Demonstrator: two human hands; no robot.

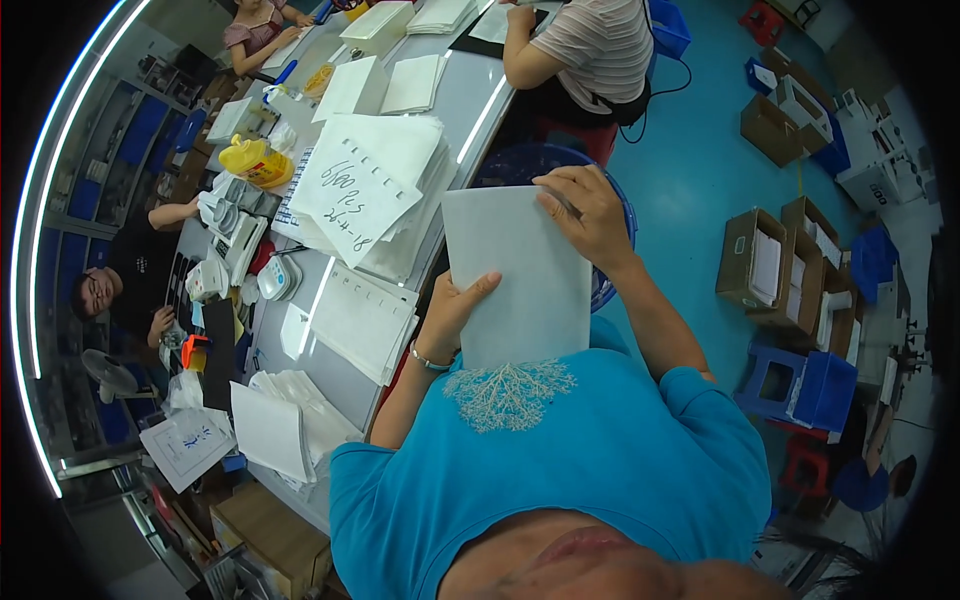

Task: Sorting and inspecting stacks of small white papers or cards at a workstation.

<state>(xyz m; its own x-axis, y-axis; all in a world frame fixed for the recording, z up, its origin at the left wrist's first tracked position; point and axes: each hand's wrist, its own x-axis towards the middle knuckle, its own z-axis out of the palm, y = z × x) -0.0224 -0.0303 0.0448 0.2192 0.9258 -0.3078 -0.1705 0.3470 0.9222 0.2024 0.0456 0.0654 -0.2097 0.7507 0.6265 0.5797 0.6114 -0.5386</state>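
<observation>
Head view: left hand (452, 315) and right hand (590, 215) grip opposite edges of the white sheet (515, 275).

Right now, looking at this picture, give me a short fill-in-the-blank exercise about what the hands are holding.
1. Both hands hold one flat ____ sheet.
2. The right hand grips the sheet's ____ edge.
3. The left hand grips its lower ____ side.
4. The person's shirt is ____.

Missing words: white; top; left; blue

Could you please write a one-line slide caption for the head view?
Both hands, left hand and right hand, hold a blank white sheet beside a paper-stacked table.
</observation>
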